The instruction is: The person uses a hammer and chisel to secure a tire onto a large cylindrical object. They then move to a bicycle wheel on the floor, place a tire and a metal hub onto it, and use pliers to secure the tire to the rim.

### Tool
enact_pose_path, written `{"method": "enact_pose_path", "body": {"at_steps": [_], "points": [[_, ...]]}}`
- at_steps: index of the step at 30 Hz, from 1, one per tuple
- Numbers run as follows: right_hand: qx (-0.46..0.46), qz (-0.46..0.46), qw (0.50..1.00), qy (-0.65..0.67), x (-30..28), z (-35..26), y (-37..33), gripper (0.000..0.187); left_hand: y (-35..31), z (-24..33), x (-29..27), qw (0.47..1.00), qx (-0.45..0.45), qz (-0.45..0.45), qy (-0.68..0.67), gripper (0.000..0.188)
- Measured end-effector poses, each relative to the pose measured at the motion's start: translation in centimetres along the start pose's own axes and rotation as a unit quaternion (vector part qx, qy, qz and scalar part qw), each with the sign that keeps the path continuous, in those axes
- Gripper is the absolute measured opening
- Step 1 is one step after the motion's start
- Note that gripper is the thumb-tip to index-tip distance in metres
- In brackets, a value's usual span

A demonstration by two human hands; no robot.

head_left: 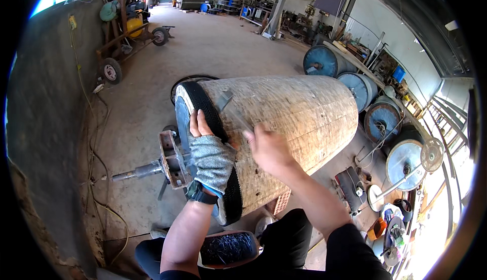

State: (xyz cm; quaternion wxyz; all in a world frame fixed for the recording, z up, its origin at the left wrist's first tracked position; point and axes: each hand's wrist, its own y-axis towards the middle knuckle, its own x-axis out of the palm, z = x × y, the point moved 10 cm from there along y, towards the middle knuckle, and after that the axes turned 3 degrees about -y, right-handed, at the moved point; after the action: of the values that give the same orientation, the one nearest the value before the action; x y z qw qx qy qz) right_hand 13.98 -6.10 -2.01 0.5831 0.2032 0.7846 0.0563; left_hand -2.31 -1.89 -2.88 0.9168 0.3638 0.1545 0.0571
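A large wooden drum (294, 113) lies on its side in front of me, with a black ridged band (209, 102) around its left end. My left hand (210, 158), in a grey fingerless glove, rests on that band. Its visible fingers are stretched out over the edge; the thumb side is blurred. Closed around the handle of a hammer (225, 99), my bare right hand (269, 151) is above the drum and smeared by motion. The hammer head is over the band's inner edge, just beyond my left fingers. An open tub (257, 244) of thin dark nails sits between my legs.
A metal shaft (137, 172) with a rusty bracket (174, 159) projects from the drum's left end. Several blue-ended drums (320, 61) line the right side, near a standing fan (432, 154). Hoses (94, 143) trail along the left wall. A wheeled cart (111, 70) stands farther back.
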Motion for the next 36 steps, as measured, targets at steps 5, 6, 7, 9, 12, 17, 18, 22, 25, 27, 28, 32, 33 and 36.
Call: {"method": "enact_pose_path", "body": {"at_steps": [5, 6, 7, 9, 12, 17, 18, 22, 25, 27, 28, 32, 33, 36], "points": [[0.049, -0.031, 0.997, 0.059, -1.4, 0.5, -0.4, 0.044, 0.0, -0.1, 0.0, 0.999, -0.018, -0.004, -0.035, 0.100], [0.037, 0.054, 0.998, 0.018, -2.3, 0.8, -0.4, 0.047, 0.0, -0.1, 0.1, 0.999, -0.011, 0.000, -0.033, 0.101], [0.026, -0.008, 1.000, -0.009, -1.2, 0.3, -0.2, 0.047, 0.1, -0.2, 0.2, 0.999, -0.015, -0.001, -0.029, 0.101], [0.015, -0.133, 0.989, -0.059, 1.0, -0.6, -0.7, 0.047, -0.1, -0.3, 0.5, 0.999, -0.021, -0.014, -0.021, 0.102], [0.054, -0.086, 0.994, 0.051, 0.1, 0.0, -0.2, 0.046, -0.1, -0.7, 0.4, 1.000, 0.000, 0.003, -0.009, 0.102], [0.056, -0.104, 0.993, -0.005, -0.6, -1.3, 0.1, 0.046, 0.1, -0.7, 0.7, 1.000, 0.006, 0.004, -0.012, 0.103], [0.022, -0.101, 0.994, -0.016, 0.9, -1.1, 0.8, 0.047, 0.1, -0.6, 0.7, 1.000, 0.005, -0.001, -0.009, 0.103], [0.062, -0.041, 0.997, 0.037, -1.7, -0.4, 1.4, 0.049, 0.3, -0.9, 0.2, 1.000, 0.004, 0.003, -0.019, 0.103], [0.079, -0.152, 0.985, 0.016, 0.2, -1.9, 0.7, 0.048, 0.4, -0.9, 0.1, 1.000, -0.002, 0.003, -0.011, 0.103], [0.055, -0.112, 0.992, 0.018, 1.1, -0.5, 1.6, 0.044, 0.5, -0.5, 0.2, 1.000, -0.006, 0.000, -0.014, 0.103], [0.063, -0.093, 0.993, 0.047, 1.0, 0.5, 1.5, 0.042, 0.0, -0.5, 0.3, 0.999, -0.011, -0.001, -0.032, 0.105], [0.039, -0.062, 0.997, -0.039, -0.3, -0.8, 1.4, 0.043, -0.4, -0.4, 0.3, 0.999, -0.009, -0.002, -0.039, 0.106], [0.045, -0.088, 0.993, -0.058, 0.3, -0.3, 1.0, 0.044, -0.6, -0.3, 0.4, 0.999, 0.002, 0.002, -0.035, 0.106], [0.085, -0.094, 0.991, 0.036, -0.3, 1.3, 0.3, 0.050, -0.6, -1.1, 0.3, 0.999, -0.015, 0.007, -0.040, 0.103]]}}
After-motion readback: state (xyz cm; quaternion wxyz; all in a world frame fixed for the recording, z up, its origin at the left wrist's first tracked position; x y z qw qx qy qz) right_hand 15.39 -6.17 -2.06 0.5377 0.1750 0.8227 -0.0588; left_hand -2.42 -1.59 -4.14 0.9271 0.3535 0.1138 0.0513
